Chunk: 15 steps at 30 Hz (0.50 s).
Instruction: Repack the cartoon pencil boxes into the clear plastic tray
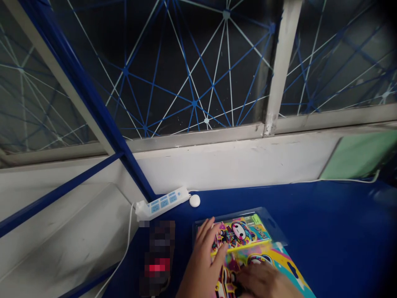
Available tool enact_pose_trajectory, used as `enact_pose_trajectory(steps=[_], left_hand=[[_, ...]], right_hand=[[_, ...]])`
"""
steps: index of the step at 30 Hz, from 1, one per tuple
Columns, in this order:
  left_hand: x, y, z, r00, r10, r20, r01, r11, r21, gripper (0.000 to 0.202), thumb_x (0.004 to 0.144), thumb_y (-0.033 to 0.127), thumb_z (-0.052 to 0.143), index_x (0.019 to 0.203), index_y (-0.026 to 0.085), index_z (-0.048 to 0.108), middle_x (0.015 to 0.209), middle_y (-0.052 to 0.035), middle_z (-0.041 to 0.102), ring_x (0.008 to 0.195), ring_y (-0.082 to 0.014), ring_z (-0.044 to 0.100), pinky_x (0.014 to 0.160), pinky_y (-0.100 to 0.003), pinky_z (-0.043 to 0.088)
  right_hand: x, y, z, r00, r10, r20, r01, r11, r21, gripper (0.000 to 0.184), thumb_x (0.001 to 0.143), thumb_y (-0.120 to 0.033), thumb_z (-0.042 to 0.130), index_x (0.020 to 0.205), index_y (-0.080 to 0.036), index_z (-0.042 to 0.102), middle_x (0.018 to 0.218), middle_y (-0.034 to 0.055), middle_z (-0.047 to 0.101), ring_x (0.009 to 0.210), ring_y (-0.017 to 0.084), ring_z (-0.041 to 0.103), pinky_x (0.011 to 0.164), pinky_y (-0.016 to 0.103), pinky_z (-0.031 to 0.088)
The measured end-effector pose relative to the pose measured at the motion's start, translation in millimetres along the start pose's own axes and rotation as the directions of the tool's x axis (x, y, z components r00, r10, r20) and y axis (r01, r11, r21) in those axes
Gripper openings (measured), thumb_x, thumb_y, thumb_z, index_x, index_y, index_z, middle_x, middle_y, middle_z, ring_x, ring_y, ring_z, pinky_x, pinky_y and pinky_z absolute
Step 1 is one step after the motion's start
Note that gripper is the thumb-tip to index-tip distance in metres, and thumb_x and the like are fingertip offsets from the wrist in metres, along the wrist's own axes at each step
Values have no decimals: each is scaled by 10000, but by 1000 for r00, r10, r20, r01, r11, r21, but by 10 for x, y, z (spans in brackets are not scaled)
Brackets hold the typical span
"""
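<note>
Cartoon-printed packet (240, 236) in clear plastic sleeve (273, 227), lower centre of blue counter (325, 231), under open left hand (201, 265), fingers spread flat. Right hand (263, 281), cut off at bottom edge, on printed card (279, 258); grip there unclear. Bottle (157, 258) at left pixelated, unreadable.

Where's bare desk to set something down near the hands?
Bare blue desk lies right of the clear plastic sleeve, below the green board. A narrower strip sits between the white power strip and the sleeve. Crowded: around the left hand and right hand on the cartoon-printed packs, beside the blurred dark object.
</note>
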State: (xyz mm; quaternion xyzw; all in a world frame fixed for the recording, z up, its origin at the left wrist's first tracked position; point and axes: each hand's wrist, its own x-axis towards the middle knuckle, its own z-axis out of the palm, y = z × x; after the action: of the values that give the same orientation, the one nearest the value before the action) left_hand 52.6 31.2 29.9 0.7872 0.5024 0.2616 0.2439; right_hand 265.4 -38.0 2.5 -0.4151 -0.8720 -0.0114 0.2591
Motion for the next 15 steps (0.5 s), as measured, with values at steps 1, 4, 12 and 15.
enact_pose_trajectory(steps=[1, 4, 12, 15], left_hand=[[-52, -86, 3, 996, 22, -88, -19, 999, 26, 435, 994, 347, 449, 1414, 261, 521, 1574, -87, 445, 1485, -250, 360, 1203, -509, 355], [-216, -329, 135, 949, 61, -309, -21, 991, 131, 494, 985, 339, 491, 1467, 272, 412, 1561, -129, 425, 1467, -291, 372, 1176, -576, 365], [-368, -670, 553, 948, -82, -307, 75, 997, -36, 976, 793, 250, 726, 1554, 238, 115, 1627, -205, 231, 1504, -387, 282, 1166, -562, 384], [-369, -708, 539, 961, -83, -264, 85, 996, -6, 1119, 717, 139, 773, 1557, 287, 49, 1628, -208, 221, 1503, -398, 281, 1173, -587, 373]], right_hand=[[72, 81, -134, 996, 72, 45, -72, 997, 14, 239, 1005, -344, 527, 1195, -332, 672, 1013, -45, 766, 865, 130, 729, 799, 228, 567], [355, 337, -411, 949, 267, 165, -273, 962, 12, 268, 1012, -289, 469, 1185, -284, 674, 1029, 39, 701, 929, 191, 683, 820, 342, 538], [787, 768, -237, 909, 271, 317, -287, 958, 2, 533, 698, -446, 852, 1141, -216, 665, 1032, 65, 595, 975, 289, 617, 881, 472, 495], [828, 793, -167, 900, 268, 345, -285, 958, 0, 648, 592, -422, 912, 1145, -192, 665, 1039, 75, 580, 976, 302, 614, 888, 485, 497]])
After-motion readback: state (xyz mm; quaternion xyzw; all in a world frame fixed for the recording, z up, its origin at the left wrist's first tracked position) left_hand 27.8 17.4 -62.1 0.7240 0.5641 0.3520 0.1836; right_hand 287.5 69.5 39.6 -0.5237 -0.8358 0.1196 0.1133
